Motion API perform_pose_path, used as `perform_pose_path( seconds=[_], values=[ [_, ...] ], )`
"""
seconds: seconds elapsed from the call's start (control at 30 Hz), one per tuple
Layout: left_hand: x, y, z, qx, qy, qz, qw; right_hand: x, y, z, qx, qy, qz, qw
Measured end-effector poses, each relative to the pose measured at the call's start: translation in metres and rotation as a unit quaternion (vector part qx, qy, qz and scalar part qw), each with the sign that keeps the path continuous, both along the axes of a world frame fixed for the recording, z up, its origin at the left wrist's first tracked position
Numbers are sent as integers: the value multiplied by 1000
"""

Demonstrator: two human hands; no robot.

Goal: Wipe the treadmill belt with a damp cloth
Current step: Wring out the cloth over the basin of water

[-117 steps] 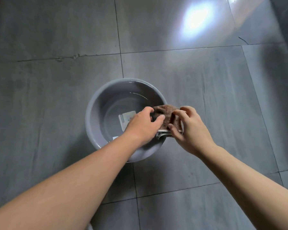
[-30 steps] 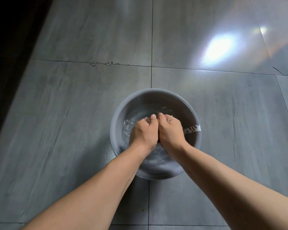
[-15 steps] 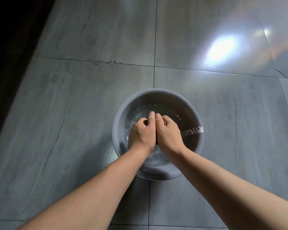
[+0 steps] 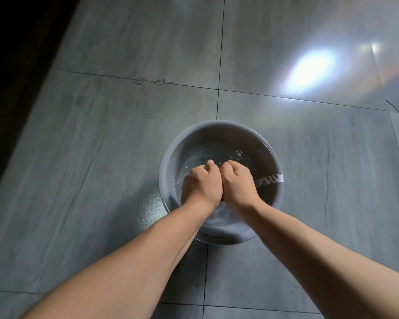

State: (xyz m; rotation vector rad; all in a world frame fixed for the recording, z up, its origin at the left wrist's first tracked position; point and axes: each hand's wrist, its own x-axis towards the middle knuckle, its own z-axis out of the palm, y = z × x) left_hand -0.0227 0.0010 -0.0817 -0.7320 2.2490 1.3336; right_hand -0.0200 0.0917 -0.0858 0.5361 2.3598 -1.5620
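Cloth hidden: your left hand point(image 4: 202, 184) and right hand point(image 4: 237, 183) clench into touching fists inside the basin point(image 4: 219, 128), clear of its rim.

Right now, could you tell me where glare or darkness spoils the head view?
Head view: a bright glare patch washes out the floor tiles at upper right; the upper-left corner falls to near black; the basin and both hands, left hand and right hand, are evenly lit and sharp; wide-angle distortion bends the tile joints.

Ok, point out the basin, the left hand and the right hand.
basin point(image 4: 219, 127): head view, far rim.
left hand point(image 4: 202, 186): head view, back of the fist.
right hand point(image 4: 238, 185): head view, back of the fist.
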Motion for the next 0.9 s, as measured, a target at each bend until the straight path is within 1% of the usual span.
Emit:
perform_pose_path(
  seconds=[0.1,0.13,0.2,0.27,0.33,0.37,0.43,0.5,0.57,0.63,0.7,0.8,0.87,0.9],
  values=[
    [5,-2,10,13,-11,1,1000,8,0,7,25,10,10,1000],
    [6,-4,13,23,-5,-3,1000,11,0,12,19,9,11,1000],
    [8,-10,22,70,6,11,997,17,2,24,-8,10,4,1000],
    [14,-17,36,120,10,26,992,24,5,41,-5,17,9,1000],
    [22,-24,51,148,-1,8,989,29,8,55,6,15,10,1000],
    [26,-26,60,161,3,-1,987,32,9,63,-3,2,4,1000],
    [35,-30,77,202,21,8,979,37,8,82,-51,-46,-33,997],
    [42,-34,96,253,26,38,966,39,8,102,-128,-91,-60,986],
    [49,-41,113,289,27,62,955,41,7,131,-196,-133,-25,971],
    [56,-47,134,320,17,75,944,44,8,156,-234,-160,-6,959],
    [65,-51,153,337,0,90,937,49,8,177,-219,-155,-28,963],
    [80,-59,183,324,-42,130,936,59,1,209,-151,-103,-38,982],
    [93,-69,201,330,-46,133,934,66,-6,232,-169,-95,-37,980],
    [99,-76,212,336,-36,132,932,70,-11,244,-197,-111,-35,973]
  ],
)
